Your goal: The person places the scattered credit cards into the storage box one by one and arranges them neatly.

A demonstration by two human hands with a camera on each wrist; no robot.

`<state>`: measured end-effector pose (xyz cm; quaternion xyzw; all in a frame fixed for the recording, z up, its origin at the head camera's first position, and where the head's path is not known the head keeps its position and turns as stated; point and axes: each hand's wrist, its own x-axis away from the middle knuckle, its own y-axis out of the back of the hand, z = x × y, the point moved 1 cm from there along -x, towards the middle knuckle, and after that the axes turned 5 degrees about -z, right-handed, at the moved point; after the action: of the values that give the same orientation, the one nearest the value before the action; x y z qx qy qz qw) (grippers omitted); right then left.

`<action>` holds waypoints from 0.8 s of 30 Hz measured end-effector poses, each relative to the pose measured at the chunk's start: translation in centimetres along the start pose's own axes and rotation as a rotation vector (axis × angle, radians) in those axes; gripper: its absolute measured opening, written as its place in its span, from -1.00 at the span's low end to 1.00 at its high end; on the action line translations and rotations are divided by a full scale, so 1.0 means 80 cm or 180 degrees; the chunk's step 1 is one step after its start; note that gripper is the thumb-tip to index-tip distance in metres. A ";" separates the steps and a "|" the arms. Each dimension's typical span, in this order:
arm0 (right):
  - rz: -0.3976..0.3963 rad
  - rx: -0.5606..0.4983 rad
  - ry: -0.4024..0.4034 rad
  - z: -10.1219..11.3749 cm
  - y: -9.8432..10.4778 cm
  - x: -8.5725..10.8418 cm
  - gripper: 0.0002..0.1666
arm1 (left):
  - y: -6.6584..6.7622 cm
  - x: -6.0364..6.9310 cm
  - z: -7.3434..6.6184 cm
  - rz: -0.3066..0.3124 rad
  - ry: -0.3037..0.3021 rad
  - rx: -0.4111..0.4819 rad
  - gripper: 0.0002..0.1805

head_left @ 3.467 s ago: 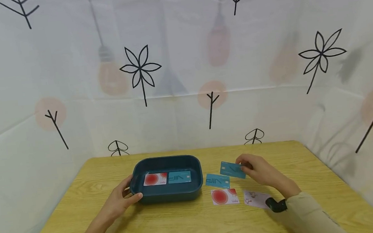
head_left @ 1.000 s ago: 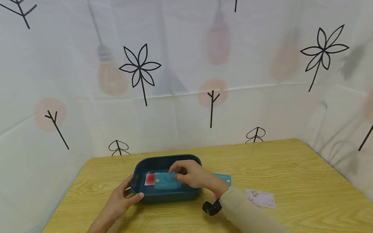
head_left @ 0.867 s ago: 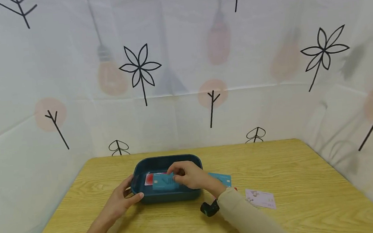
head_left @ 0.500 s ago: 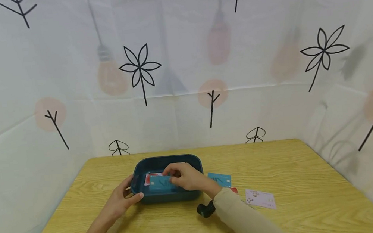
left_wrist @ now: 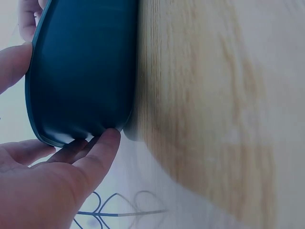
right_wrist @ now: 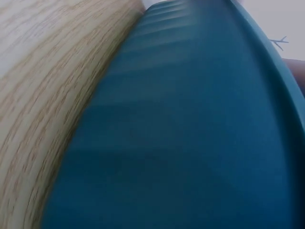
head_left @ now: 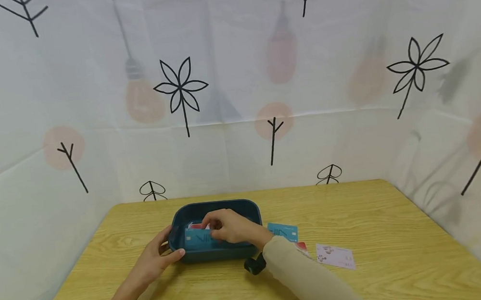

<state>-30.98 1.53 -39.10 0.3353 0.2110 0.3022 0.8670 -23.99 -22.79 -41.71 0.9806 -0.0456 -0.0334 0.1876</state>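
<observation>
A dark teal plastic bin [head_left: 220, 254] stands on the table. At its left end my left hand [head_left: 150, 260] grips it, the thumb near the front corner and the fingers on the end wall. The left wrist view shows those fingers [left_wrist: 97, 155] against the bin. Inside the bin, my right hand [head_left: 232, 228] pinches a blue VIP card [head_left: 195, 240] by its right end, toward the left side. Behind it a strip of a red-and-white card [head_left: 196, 225] shows; the rest is covered. The bin's outer wall [right_wrist: 167, 124] fills most of the right wrist view.
Right of the bin, on the wooden table [head_left: 382, 223], lie another blue card [head_left: 287, 233], a red-and-white card [head_left: 302, 246] partly hidden by the right sleeve, and a pale lilac card [head_left: 335, 256]. A printed white cloth [head_left: 232, 155] hangs behind the table.
My right hand picked the upper blue card off the table and carried it left into the bin. Over the last second it moved farther left. My left hand kept its place.
</observation>
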 end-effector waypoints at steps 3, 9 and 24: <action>0.0049 0.0011 -0.0053 0.001 -0.002 -0.003 -0.72 | 0.000 0.000 0.000 0.0012 0.0003 0.0029 -0.09; 0.0143 0.0104 -0.0113 -0.002 -0.008 -0.010 -0.74 | -0.001 0.000 0.000 0.0007 -0.0007 0.0045 -0.11; 0.0174 0.0535 0.0005 -0.011 -0.016 -0.020 -0.74 | 0.000 -0.002 0.000 -0.0029 0.0047 -0.0020 -0.11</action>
<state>-32.19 0.13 -40.35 0.4123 0.2270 0.3072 0.8271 -24.12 -22.79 -41.71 0.9804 -0.0396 -0.0271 0.1908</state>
